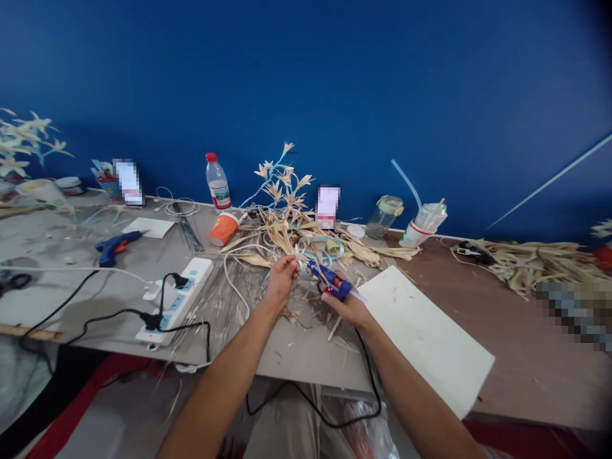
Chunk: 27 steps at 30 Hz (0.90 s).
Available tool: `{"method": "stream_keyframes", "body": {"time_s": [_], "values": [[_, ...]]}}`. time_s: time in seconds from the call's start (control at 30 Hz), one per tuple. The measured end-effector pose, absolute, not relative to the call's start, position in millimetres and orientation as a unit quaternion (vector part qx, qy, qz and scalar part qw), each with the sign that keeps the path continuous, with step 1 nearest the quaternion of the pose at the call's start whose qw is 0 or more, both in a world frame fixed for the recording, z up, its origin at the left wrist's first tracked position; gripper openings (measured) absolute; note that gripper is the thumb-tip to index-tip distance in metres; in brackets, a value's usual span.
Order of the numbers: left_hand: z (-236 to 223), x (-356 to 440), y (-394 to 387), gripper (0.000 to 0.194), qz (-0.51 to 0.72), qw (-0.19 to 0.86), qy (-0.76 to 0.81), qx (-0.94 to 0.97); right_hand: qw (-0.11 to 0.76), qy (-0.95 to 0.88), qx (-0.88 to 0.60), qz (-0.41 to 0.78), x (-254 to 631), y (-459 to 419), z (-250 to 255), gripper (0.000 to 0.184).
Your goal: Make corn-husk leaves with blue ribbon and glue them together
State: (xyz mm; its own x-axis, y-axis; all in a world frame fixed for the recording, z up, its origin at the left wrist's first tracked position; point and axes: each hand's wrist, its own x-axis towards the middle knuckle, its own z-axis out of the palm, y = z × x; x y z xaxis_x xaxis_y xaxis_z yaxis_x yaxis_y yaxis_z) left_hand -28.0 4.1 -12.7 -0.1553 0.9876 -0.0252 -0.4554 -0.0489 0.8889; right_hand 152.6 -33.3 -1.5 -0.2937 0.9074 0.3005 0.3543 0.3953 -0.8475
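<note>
My right hand [351, 308] is wrapped round a blue hot glue gun [340, 287], with a clear glue stick poking out of its back end. The gun's nozzle points left, towards my left hand [283, 278]. That hand is closed in a pinch on a small pale piece of dried husk [300, 258], close by the nozzle; its exact shape is hard to make out. Just behind my hands lies a heap of dry husk strips [287, 233]. From it rises a branch of husk flowers [282, 185] on light-blue wrapped stems.
A power strip [179, 299] with black cords lies left, beside thin wires [222, 306]. Another glue gun [115, 247], a bottle [220, 185], a tipped orange cup [224, 228] and a phone [327, 205] are around. White board [425, 344] lies right, a jar [382, 217] behind.
</note>
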Motion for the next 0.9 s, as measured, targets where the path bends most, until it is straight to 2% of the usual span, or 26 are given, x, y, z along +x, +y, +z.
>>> {"method": "stream_keyframes", "body": {"time_s": [0.13,0.27,0.43,0.53,0.67,0.77,0.9], "values": [[-15.6,-27.5,4.5,0.018,0.645,0.570,0.396,0.320,0.437,-0.699,-0.439,0.356,155.4,-35.5,6.0,0.030],[-15.3,-27.6,2.7,0.016,0.642,0.580,0.381,0.325,0.461,-0.694,-0.483,0.271,155.2,-37.5,17.9,0.023],[-10.3,-29.1,-0.8,0.015,0.645,0.586,0.372,0.319,0.436,-0.731,-0.513,0.116,180.0,-46.0,28.2,0.022],[-9.3,-29.3,-1.5,0.016,0.647,0.580,0.380,0.317,0.372,-0.733,-0.569,0.026,216.5,-55.5,24.1,0.030],[-11.6,-28.8,-0.8,0.016,0.644,0.567,0.388,0.337,0.192,-0.709,-0.676,-0.063,265.9,-66.8,8.4,0.033],[-13.7,-28.3,-0.1,0.017,0.640,0.559,0.394,0.350,0.093,-0.666,-0.736,-0.070,287.1,-69.4,-6.0,0.039],[-15.0,-27.8,0.2,0.018,0.640,0.557,0.396,0.351,0.054,-0.668,-0.742,-0.017,302.9,-66.3,-15.5,0.042]]}}
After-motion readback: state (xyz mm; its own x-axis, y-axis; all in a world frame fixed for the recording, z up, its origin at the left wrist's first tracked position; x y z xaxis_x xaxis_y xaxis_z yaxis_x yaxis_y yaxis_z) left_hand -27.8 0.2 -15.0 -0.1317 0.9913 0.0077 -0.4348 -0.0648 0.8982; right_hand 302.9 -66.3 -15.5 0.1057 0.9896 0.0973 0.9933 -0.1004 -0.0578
